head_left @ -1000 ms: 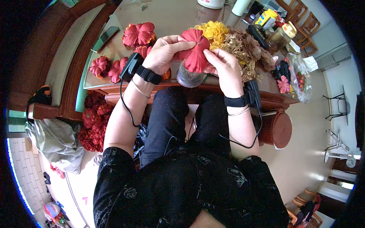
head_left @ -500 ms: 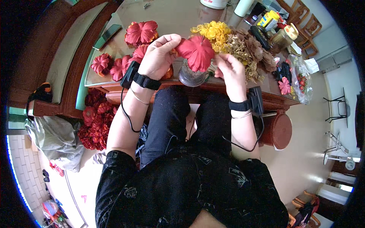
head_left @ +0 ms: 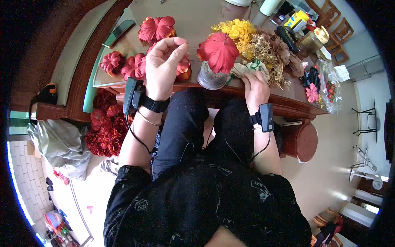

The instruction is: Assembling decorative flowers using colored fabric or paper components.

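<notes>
A large red artificial flower [head_left: 219, 51] stands face up over a clear jar [head_left: 212, 78] near the table's front edge. Left of it, my left hand [head_left: 163, 64] is raised with fingers curled in and the thumb drawn toward the index finger; I see nothing in it. To the right of the jar, my right hand [head_left: 256, 87] grips a pale cloth [head_left: 263, 70] with green marks, its fingers pressed together. Beyond the left hand lies another red artificial flower [head_left: 157, 29]; smaller ones [head_left: 111, 62] are nearer the left edge, some partly hidden by that hand.
Yellow artificial flowers [head_left: 238, 33] and dried brown ones [head_left: 282, 53] lie behind the cloth. A lidded jar [head_left: 310, 43] and a clear plastic bag [head_left: 329, 88] sit at the right. Dark red flowers [head_left: 107, 131] are piled below the table's left side. A round stool [head_left: 302, 142] stands right.
My left hand has let go of the red flower and drawn back left. My right hand has moved from beside the flower down onto the pale cloth. The view has shifted slightly.
</notes>
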The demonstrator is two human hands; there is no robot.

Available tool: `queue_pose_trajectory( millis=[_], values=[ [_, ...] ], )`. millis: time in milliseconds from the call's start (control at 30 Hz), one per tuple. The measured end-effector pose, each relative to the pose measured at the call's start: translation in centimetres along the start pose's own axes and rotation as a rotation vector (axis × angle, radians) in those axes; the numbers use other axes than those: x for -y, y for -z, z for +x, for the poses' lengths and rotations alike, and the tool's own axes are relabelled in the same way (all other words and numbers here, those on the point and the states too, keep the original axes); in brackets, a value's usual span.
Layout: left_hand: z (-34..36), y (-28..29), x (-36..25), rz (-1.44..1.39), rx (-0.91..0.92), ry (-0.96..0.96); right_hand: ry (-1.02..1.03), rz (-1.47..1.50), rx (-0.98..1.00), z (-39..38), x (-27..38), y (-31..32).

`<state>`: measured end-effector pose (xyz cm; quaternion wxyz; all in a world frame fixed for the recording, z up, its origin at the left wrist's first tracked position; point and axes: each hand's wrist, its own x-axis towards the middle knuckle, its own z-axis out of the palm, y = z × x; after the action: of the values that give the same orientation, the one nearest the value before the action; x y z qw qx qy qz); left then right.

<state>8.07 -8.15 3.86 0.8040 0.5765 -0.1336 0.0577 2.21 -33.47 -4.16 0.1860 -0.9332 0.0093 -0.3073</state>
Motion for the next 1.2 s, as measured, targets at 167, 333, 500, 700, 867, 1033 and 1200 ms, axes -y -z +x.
queue_pose_trajectory(
  millis=[167,333,500,700,867,1033,1200],
  values=[
    [-2.2,2.6,-0.8,-0.014,-0.124,0.011,-0.022,0.115,-0.025,0.3,1.9,1.3],
    [-4.4,6.2,0.6,-0.021,-0.249,0.012,0.108,0.558,0.127,0.0,8.8,3.0],
    [-6.1,7.6,1.8,0.016,-0.314,0.106,0.261,0.560,0.229,0.8,13.1,0.1],
    [-6.9,8.6,3.1,0.035,-0.339,0.128,0.353,0.338,0.247,3.4,16.5,-3.1],
    [-7.1,8.8,3.3,0.018,-0.329,0.155,0.302,0.343,0.331,4.2,16.8,-4.4],
    [-7.3,9.0,3.8,0.010,-0.338,0.172,0.273,0.410,0.306,4.6,16.8,-5.2],
    [-7.5,9.0,4.1,0.026,-0.328,0.168,0.295,0.429,0.292,4.8,16.7,-5.6]
  ],
)
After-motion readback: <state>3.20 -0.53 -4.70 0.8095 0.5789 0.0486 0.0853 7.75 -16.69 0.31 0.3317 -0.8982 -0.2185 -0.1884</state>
